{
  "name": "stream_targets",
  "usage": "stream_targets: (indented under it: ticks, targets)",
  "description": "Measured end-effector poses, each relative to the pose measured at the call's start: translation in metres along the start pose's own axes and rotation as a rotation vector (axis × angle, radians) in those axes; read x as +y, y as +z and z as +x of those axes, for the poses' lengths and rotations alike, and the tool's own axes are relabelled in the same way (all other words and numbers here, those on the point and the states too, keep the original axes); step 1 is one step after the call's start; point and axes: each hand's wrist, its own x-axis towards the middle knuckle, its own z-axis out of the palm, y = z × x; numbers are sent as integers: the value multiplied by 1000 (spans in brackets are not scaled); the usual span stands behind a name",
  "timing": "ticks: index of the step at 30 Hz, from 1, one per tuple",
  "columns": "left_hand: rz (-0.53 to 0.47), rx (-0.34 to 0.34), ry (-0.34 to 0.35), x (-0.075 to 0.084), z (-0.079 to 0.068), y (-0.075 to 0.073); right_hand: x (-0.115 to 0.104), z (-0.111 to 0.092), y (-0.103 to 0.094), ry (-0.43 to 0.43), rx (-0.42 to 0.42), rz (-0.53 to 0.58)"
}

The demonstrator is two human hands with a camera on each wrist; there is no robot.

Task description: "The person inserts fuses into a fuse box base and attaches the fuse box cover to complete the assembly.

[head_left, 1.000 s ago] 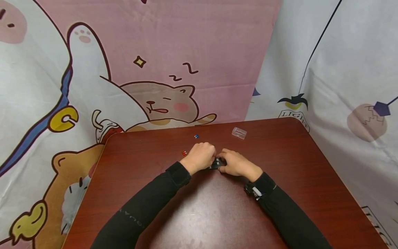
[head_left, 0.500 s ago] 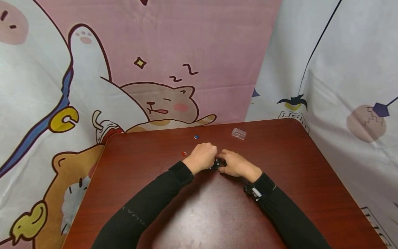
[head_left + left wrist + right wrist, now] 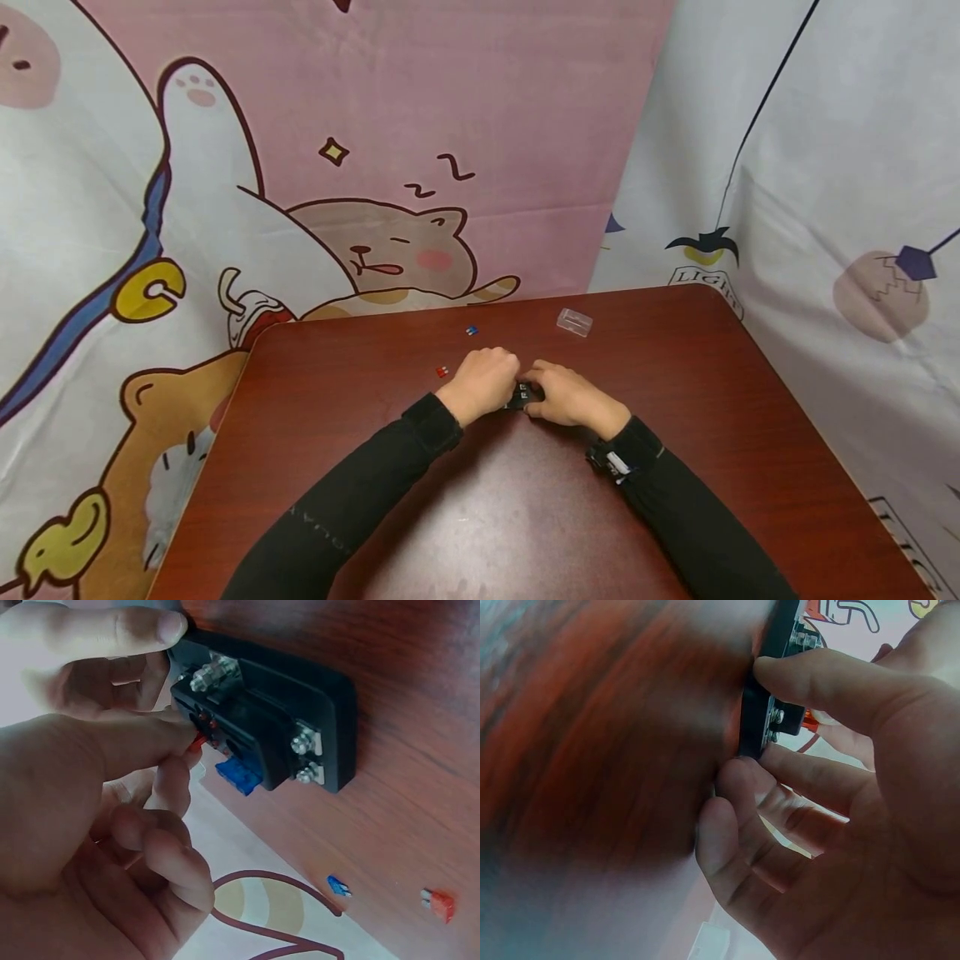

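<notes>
A black fuse block with metal terminal studs lies on the table between both hands, its top partly hidden by fingers in the head view. My left hand pinches a small red blade fuse between thumb and index finger, right at the block's slots. Beside it, a blue blade fuse stands seated in the block. From the right, my right hand grips the block's edges, with the thumb on one side and the fingers on the other, as seen in the right wrist view.
Farther back lie a loose blue blade fuse and, left of my left hand, a loose red one. A clear plastic cover sits near the table's far edge. A printed cloth hangs behind the brown table.
My left hand has shifted very slightly to the right over the fuse block. The right hand keeps its grip, and the loose fuses and cover stay put.
</notes>
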Motion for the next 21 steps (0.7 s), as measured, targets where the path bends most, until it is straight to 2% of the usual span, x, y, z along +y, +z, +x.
stream_targets:
  ticks: [5, 9, 15, 21]
  targets:
    - [-33, 21, -3, -4, -5, -1, 0, 0, 0, -2, 3, 1]
    - [-56, 57, -11, -12, -8, -8, -1, 1, -1, -3, 11, -1]
    - [-51, 103, -80, -34, -15, -16, -1, 2, -1, -12, 15, -9]
    - [-89, 102, -136, -57, -23, -14, -2, 1, -1, 5, 14, -13]
